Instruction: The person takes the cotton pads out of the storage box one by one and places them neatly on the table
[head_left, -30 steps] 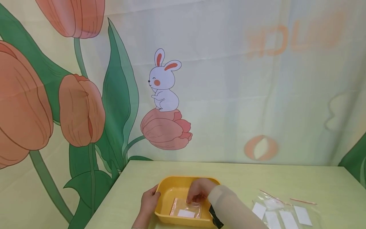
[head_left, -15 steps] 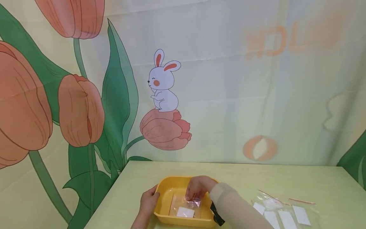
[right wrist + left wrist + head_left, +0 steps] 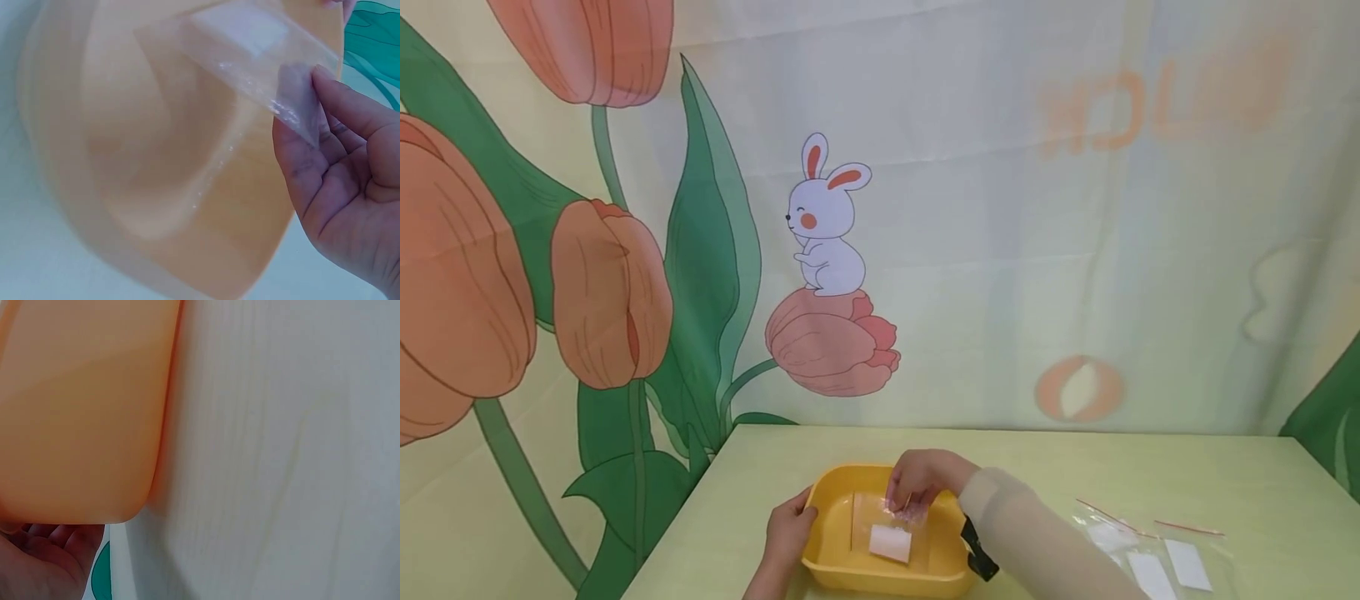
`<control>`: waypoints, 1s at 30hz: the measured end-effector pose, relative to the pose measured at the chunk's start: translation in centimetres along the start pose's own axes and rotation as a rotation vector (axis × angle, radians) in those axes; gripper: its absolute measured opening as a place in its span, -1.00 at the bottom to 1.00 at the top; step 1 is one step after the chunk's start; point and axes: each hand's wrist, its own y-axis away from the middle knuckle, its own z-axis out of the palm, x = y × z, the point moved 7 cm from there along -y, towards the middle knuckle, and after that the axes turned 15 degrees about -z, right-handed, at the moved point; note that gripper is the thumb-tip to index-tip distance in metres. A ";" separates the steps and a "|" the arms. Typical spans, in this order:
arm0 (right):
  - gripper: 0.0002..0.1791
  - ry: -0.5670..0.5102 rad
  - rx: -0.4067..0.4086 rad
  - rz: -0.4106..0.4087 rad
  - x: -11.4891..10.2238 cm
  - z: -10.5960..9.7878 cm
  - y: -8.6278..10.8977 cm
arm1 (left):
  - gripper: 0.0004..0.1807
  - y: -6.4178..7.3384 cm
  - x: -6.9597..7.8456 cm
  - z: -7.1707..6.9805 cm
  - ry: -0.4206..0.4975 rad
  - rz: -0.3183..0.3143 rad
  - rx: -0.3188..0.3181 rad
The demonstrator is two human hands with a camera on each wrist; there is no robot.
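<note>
My left hand [image 3: 790, 527] grips the left wall of a yellow plastic basin [image 3: 880, 582], the thumb over the rim. In the left wrist view the basin's outer wall [image 3: 87, 437] hides part of the fingers. Over the basin, my right hand [image 3: 921, 482] pinches the edge of a clear plastic bag [image 3: 891, 543] that has a white label on it. The right wrist view shows thumb and fingers on the clear bag's edge [image 3: 275, 106], its white label away from the hand.
Several clear zip bags [image 3: 1187, 565] with white labels and red seal strips lie on the pale table [image 3: 1030, 467] to the right. Behind the table hangs a curtain [image 3: 970, 250] printed with tulips and a rabbit.
My right hand has risen slightly toward the basin's far rim, lifting the pinched clear bag with it. My left hand stays on the basin's wall.
</note>
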 end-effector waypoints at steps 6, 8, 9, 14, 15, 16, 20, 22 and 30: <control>-0.94 -0.054 0.006 -0.058 -0.3 -0.8 0.6 | -0.52 0.0 -0.1 0.1 -0.008 -0.006 0.003; -0.94 -0.078 0.017 -0.075 -0.4 -1.2 0.9 | -0.52 0.0 -0.1 0.1 -0.014 -0.009 0.003; -0.93 -0.091 0.024 -0.080 -0.4 -1.4 1.0 | -0.52 0.0 -0.1 0.0 -0.015 -0.010 0.003; -0.90 -0.133 0.079 -0.094 -0.4 -2.9 2.0 | -0.51 0.0 -0.1 -0.1 -0.014 -0.003 0.003; -0.89 -0.136 0.088 -0.093 -0.3 -3.3 2.3 | -0.51 0.0 -0.1 -0.1 -0.015 -0.002 0.004; -0.89 -0.143 0.101 -0.094 -0.3 -3.7 2.5 | -0.51 0.0 -0.1 -0.1 -0.014 0.004 0.002; -0.87 -0.169 0.134 -0.104 -0.1 -5.2 3.8 | -0.51 0.1 0.0 -0.2 -0.012 0.024 -0.006; -0.86 -0.180 0.145 -0.113 -0.1 -5.9 4.5 | -0.51 0.1 0.0 -0.2 -0.006 0.029 -0.010; -0.77 -0.210 0.188 -0.155 0.4 -8.8 7.0 | -0.51 -0.1 -0.3 -0.1 -0.002 0.026 0.005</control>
